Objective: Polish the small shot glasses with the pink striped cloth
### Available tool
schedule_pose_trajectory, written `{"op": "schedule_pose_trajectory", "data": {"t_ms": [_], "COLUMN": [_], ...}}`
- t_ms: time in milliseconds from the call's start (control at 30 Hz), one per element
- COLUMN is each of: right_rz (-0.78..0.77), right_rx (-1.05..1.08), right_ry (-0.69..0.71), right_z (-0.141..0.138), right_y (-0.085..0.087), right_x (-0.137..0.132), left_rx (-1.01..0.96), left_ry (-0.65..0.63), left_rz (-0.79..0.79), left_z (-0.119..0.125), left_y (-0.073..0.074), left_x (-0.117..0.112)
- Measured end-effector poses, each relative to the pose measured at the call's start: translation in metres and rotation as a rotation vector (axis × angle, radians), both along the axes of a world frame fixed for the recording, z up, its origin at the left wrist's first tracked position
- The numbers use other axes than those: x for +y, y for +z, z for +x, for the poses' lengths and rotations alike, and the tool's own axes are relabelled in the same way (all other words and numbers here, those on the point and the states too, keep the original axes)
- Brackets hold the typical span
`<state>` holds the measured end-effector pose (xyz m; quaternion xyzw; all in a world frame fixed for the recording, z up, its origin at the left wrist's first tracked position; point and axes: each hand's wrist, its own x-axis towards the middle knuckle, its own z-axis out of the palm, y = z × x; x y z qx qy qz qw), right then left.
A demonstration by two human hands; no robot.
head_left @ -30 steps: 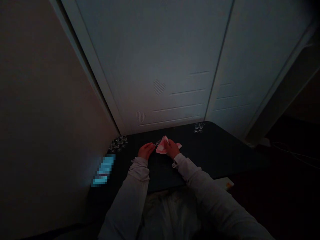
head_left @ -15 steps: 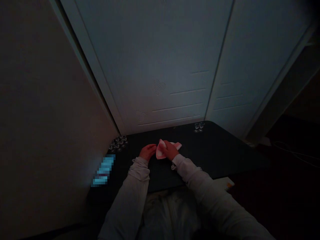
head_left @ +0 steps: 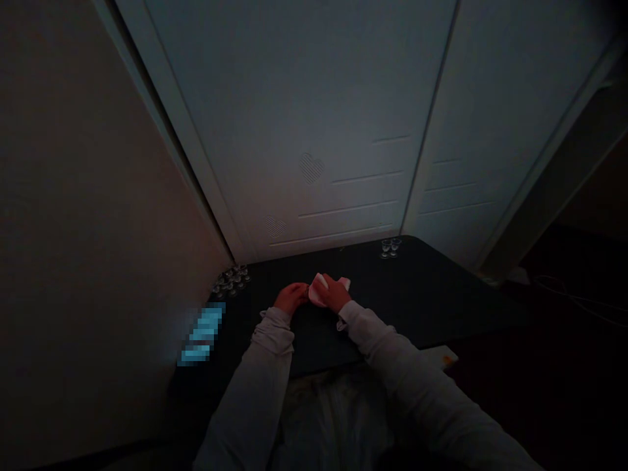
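My right hand [head_left: 334, 294] is closed around a pink and white cloth [head_left: 318, 290], bunched over the dark table. One end of the cloth pokes out beyond the fingers on the right. My left hand [head_left: 291, 297] meets the cloth's left side, its fingers curled around a small glass [head_left: 307, 293] that is mostly hidden between the hands. At the table's back left corner stand several small stemmed glasses [head_left: 230, 280] in a tight group. A few more clear stemmed glasses [head_left: 391, 248] stand near the back edge, right of my hands.
The black table [head_left: 422, 294] reaches back to a pale panelled door [head_left: 294, 98] with heart patterns. At left, a lit, pixelated blue rectangle [head_left: 202, 335] lies beside the wall. A whitish flat thing [head_left: 439, 357] juts out below the front edge. The room is dim.
The cloth is more bunched up and its left part has been folded in closer to my right hand. Both hands stay at nearly the same spot, with the fingers closer together.
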<state>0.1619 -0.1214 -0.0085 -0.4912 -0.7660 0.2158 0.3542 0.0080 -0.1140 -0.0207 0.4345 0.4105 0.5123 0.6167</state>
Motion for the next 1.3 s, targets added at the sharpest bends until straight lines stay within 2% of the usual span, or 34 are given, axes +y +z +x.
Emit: {"op": "schedule_pose_trajectory", "data": {"t_ms": [233,567,767,967,1300], "right_rz": [0.006,-0.025,-0.027,-0.046,-0.081], "right_rx": [-0.065,-0.07,-0.101,-0.14,-0.214], "right_ry": [-0.135,-0.055,-0.061,-0.086,-0.138], "right_z": [-0.003,-0.001,-0.003,-0.003,-0.004], "right_y": [-0.003,-0.005,-0.009,-0.005,-0.001], "right_x": [0.002,0.003,0.005,0.003,0.002], "left_rx": [-0.008,-0.055,-0.022,0.106,0.165], "left_ry": [0.045,0.066,0.104,0.071,0.08], "left_rz": [-0.008,0.0,0.014,0.065,0.068], "left_z": [0.004,0.004,0.002,-0.002,-0.002], "left_y": [0.005,0.007,0.002,-0.004,-0.001], "left_x": [-0.002,-0.003,0.0,0.003,0.003]}}
